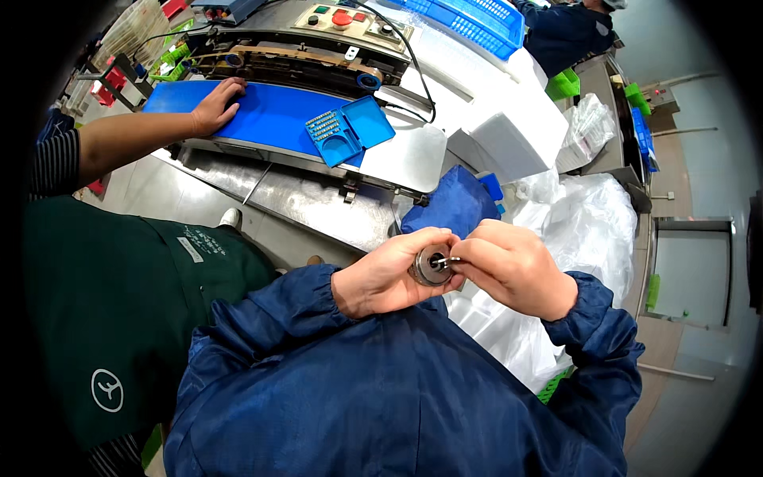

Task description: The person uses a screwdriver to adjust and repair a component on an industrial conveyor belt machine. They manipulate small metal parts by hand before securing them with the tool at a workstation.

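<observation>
In front of my chest, my left hand (377, 280) is closed around a round metal part (424, 273) with a dark hole in its face. My right hand (515, 266) pinches a thin, shiny metal tool (450, 260), its tip at that hole. Its exact kind is hidden by my fingers. Ahead, on the blue conveyor belt (266, 119), lies an open light-blue case (337, 149) with rows of small metal pieces and a round recess.
At the left, a person in a green apron (119, 294) rests a hand (216, 107) on the belt. Behind it stands a control panel with a red button (342, 20). White foam boxes (517, 131) and clear plastic bags (588, 230) are at the right. Another person (566, 36) works farther back.
</observation>
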A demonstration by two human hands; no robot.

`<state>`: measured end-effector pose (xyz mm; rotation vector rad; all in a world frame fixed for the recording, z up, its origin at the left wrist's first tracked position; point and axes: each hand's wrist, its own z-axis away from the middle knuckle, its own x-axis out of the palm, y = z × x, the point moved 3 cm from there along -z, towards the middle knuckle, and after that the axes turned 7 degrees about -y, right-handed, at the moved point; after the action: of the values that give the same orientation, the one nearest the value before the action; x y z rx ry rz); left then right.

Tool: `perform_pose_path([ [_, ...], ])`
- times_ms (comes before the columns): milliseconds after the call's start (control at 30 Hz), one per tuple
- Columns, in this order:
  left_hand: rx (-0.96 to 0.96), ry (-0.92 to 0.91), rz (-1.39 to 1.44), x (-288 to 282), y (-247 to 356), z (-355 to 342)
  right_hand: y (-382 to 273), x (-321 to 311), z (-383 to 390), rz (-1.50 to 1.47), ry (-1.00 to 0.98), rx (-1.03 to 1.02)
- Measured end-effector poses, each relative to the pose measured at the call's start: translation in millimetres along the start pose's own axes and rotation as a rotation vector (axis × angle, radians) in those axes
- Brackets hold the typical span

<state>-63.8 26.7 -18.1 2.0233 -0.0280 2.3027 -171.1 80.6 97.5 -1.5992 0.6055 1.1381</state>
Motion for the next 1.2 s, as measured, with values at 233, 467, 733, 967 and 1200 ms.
perform_pose_path([
  [233,-0.006,0.053,-0.046,3.6,-0.4,2.6,-0.8,4.2,-5.5,0.025,-0.060,-0.024],
  [467,0.065,0.038,-0.115,7.0,-1.1,3.3,-4.0,6.6,-7.1,0.050,-0.072,0.030],
  [733,0.260,0.025,-0.184,-8.5,2.7,-10.0,3.5,16.6,-7.2,-0.091,0.119,0.332],
  [967,0.297,0.035,-0.149,-12.5,0.8,-17.6,18.8,23.5,1.4,-0.400,0.188,0.655],
  [1200,0.076,0.034,0.055,-2.7,4.4,-9.8,11.4,-16.2,7.2,0.046,0.141,0.186],
])
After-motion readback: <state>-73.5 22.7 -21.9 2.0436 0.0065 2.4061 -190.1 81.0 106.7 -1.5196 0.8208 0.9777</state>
